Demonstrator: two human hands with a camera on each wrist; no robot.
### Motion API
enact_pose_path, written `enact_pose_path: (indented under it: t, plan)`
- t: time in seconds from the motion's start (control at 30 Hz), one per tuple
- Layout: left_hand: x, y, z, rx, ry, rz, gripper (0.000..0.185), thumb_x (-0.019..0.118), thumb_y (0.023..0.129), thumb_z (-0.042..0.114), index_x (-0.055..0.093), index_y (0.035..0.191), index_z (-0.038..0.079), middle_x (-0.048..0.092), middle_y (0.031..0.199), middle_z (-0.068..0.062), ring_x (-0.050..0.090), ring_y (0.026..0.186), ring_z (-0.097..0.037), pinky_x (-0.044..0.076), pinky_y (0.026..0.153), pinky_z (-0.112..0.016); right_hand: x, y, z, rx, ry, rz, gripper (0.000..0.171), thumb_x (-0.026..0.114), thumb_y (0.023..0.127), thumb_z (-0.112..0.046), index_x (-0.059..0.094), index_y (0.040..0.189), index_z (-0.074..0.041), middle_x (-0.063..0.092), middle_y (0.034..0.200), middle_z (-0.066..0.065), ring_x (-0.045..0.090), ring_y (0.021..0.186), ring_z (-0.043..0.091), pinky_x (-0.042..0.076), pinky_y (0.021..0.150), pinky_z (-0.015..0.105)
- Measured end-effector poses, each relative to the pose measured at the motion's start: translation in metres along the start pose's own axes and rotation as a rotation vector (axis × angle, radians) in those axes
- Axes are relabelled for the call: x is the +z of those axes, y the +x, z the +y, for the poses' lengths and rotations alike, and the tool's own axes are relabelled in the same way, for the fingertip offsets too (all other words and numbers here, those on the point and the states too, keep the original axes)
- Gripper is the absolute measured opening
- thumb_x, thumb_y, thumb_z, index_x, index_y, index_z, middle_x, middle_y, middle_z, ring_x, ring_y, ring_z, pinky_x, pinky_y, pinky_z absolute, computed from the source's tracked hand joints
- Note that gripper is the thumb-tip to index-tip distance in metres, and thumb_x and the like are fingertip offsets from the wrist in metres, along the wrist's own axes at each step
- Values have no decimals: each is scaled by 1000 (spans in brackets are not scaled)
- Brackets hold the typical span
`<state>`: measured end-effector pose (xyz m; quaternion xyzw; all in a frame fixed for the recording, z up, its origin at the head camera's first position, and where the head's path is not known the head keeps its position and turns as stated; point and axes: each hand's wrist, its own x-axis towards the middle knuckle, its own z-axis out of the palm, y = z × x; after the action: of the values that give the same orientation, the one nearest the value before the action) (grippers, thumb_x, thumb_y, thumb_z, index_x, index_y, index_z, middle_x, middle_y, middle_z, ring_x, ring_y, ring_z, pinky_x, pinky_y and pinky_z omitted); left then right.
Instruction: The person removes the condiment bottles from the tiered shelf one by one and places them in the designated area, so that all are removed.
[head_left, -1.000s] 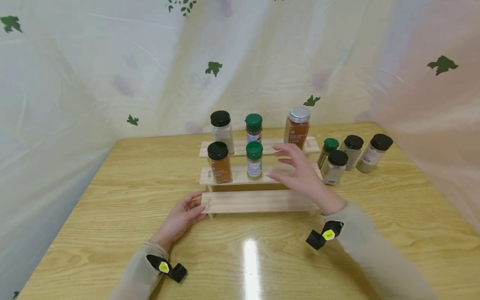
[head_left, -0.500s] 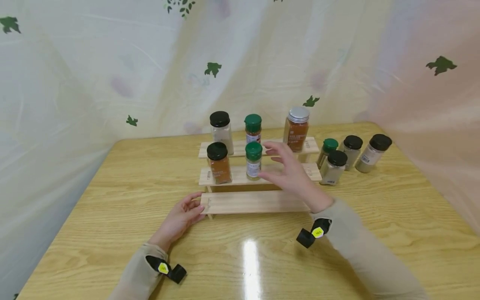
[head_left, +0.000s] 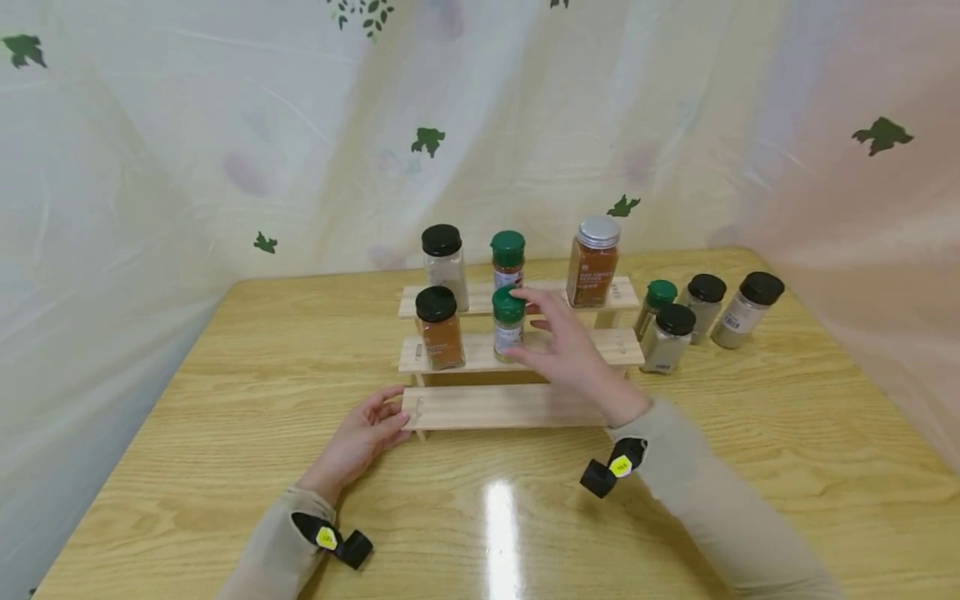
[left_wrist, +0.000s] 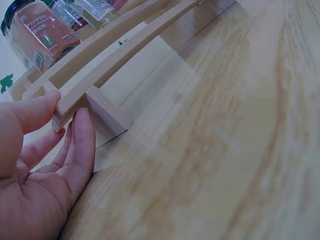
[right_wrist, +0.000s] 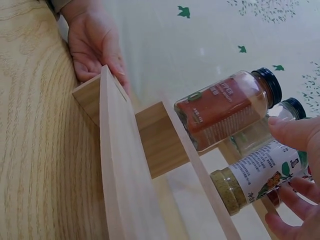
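My left hand [head_left: 366, 433] pinches the left end of the lowest board of a wooden three-step rack [head_left: 517, 406], thumb on top and fingers beneath in the left wrist view. My right hand [head_left: 566, 346] reaches over the rack's middle step, thumb and fingers spread about a green-capped spice jar [right_wrist: 252, 177]; whether they touch it is unclear. To its left on that step stands a black-capped pepper jar [head_left: 441, 333]. On the top step are a black-capped jar [head_left: 445, 265], another green-capped jar [head_left: 508, 254] and a silver-capped red sweet pepper jar [head_left: 594, 265].
Several more spice jars stand on the table right of the rack, among them a black-capped jar [head_left: 667, 340] and a green-capped one [head_left: 660, 296]. A pale curtain [head_left: 315, 150] with green leaf prints hangs behind the wooden table [head_left: 247, 358].
My right hand has moved left along the middle step to the green-capped jar, its fingers now around it. My left hand has kept its hold on the rack; the jars stand unmoved.
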<state>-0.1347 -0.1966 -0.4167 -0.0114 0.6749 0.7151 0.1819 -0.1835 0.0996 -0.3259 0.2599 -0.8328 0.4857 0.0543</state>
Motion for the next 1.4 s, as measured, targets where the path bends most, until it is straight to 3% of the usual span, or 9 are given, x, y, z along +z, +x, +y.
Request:
enact_pose_path:
  t: [0.27,0.6,1.4]
  plan:
    - [-1,1,0,6,-5,-1,54,45,97,-1,22,145,-4,48,108,-3,56,91,-4,53,83,-18,5,0,5,17,16,-2,74,75,79,-6,34,141,-13,41,136,14,45,122,32,45,101,46]
    - [0,1,-2,9,-11,1,54,45,97,-1,22,145,-5,49,107,-2,57,91,-4,53,82,-18,17,0,14,-64,11,66,74,72,80,2,30,139,-11,45,133,19,50,117,34,49,95,46]
    - [0,1,-3,26,-11,-8,54,45,97,-2,21,145,-6,50,107,-1,57,91,-4,53,82,-18,24,-2,15,-73,39,120,70,66,82,7,29,139,-10,46,129,20,51,113,34,53,89,42]
